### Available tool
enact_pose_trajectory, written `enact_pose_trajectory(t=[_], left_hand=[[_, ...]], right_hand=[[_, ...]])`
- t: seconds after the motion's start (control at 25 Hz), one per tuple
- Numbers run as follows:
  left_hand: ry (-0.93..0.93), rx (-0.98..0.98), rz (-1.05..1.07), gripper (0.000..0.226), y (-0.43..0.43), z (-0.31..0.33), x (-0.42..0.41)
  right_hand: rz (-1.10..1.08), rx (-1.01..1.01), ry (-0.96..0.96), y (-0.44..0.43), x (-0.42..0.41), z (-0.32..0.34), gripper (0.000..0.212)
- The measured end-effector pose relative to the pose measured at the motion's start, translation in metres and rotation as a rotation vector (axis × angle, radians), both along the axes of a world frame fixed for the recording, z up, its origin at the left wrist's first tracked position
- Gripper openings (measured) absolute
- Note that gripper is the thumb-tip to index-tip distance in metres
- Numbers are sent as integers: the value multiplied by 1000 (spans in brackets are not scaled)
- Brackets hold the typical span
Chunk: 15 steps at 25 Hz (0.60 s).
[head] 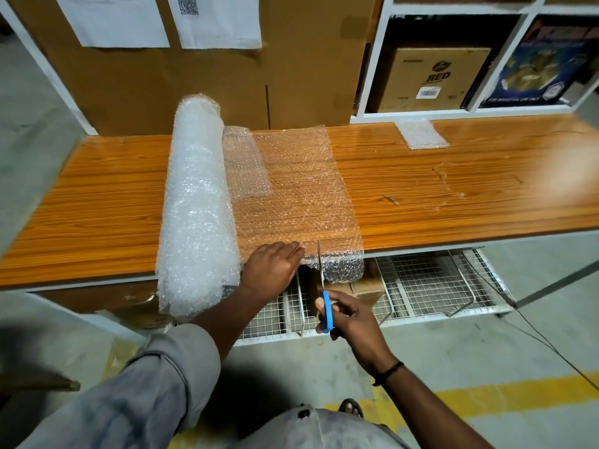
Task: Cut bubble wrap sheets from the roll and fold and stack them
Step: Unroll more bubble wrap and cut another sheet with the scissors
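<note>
We press the left hand (272, 270), fingers extended flat, on the unrolled sheet (298, 189) at the near edge of the table (453, 196), just beside the bubble wrap roll (197, 205). Our right hand (351, 319) grips the blue-handled scissors (327, 307), blades at the sheet's overhanging edge. A folded piece (421, 134) lies at the far right.

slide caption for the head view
Right hand cuts the unrolled bubble wrap with blue scissors at the table edge; left hand presses it flat.
</note>
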<state>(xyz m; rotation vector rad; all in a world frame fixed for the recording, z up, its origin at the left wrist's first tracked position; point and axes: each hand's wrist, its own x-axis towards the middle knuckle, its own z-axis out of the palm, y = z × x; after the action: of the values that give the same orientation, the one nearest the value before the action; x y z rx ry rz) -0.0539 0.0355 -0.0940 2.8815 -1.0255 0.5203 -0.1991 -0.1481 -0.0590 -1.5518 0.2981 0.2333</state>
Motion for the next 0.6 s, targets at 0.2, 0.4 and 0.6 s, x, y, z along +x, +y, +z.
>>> enact_pose_trajectory(t=[0.2, 0.4, 0.6], left_hand=[[18, -6, 16, 41, 0, -4, -2], [2, -14, 41, 42, -2, -8, -5], [19, -29, 66, 42, -4, -13, -6]], right_hand=[[27, 7, 60, 7, -5, 8, 16], [2, 50, 72, 7, -16, 11, 20], [21, 66, 117, 5, -23, 2, 30]])
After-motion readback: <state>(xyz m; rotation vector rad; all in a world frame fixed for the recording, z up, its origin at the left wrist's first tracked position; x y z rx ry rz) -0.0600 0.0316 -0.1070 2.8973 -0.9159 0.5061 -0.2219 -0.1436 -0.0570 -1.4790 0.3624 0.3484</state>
